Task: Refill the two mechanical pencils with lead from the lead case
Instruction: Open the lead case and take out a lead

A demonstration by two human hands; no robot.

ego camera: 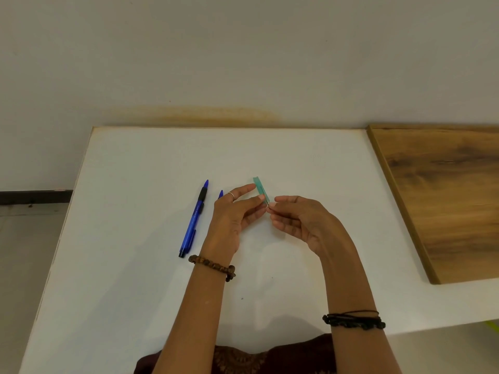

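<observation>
A: Where's the lead case [260, 189]?

B: Pinched in the left hand [235, 214], raised between both hands. The right hand [296, 217] pinches something thin at its near end, maybe a lead.

A: And the pencils?

B: One blue pencil [194, 219] lies on the white table [129, 265] left of the left hand; the second pencil [220, 194] peeks out behind that hand.

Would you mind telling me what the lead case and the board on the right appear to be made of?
The lead case looks like thin translucent plastic: teal tinted, with the light table faintly showing through. The board looks like wood or a wood-look laminate: brown grain streaks under a smooth matte face. Which of the two it is cannot be told.
</observation>
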